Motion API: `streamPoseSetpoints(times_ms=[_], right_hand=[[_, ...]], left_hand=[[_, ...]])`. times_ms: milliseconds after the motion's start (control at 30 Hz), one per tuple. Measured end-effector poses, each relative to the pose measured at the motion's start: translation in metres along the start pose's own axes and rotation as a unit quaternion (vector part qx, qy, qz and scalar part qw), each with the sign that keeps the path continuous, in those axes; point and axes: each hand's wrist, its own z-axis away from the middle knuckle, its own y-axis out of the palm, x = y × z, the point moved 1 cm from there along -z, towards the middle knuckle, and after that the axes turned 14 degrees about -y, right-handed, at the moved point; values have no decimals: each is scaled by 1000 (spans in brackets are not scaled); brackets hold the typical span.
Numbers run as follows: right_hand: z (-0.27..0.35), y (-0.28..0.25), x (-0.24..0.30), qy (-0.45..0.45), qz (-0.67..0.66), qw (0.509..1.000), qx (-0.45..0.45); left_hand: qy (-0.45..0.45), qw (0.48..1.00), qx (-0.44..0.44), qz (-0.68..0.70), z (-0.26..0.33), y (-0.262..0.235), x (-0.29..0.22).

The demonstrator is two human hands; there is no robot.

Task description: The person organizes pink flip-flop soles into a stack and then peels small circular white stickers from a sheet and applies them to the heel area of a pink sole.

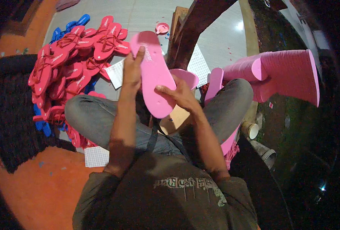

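Note:
A pink flip-flop sole (153, 74), without straps, is held up in front of me between both hands. My left hand (132, 71) grips its left edge near the far end, thumb on the top face. Lower down, my right hand (180, 95) holds the right edge with its thumb pressed on the face; its other fingers are hidden underneath. Just beyond the right hand is another pink sole (189, 78), partly covered by the first. Between my legs shows a tan block or board (175, 118).
Red flip-flops (78, 71) lie heaped at left, with blue ones (72, 23) behind. A dark wooden beam (191, 28) rises ahead. Stacked pink soles (281, 71) are at right. Printed sheets (97, 156), a small pink dish (162, 28) and a cup (250, 130) lie around.

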Motion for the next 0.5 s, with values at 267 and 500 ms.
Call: streamPoseSetpoints(times_ms=[267,500], right_hand=[[61,-90,40,-31,147,886,-439],[95,-129,21,-103,-54,839,-531]], left_hand=[[279,604,67,-744,-32,-10,110],[187,668,179,-698,-29,25,91]])
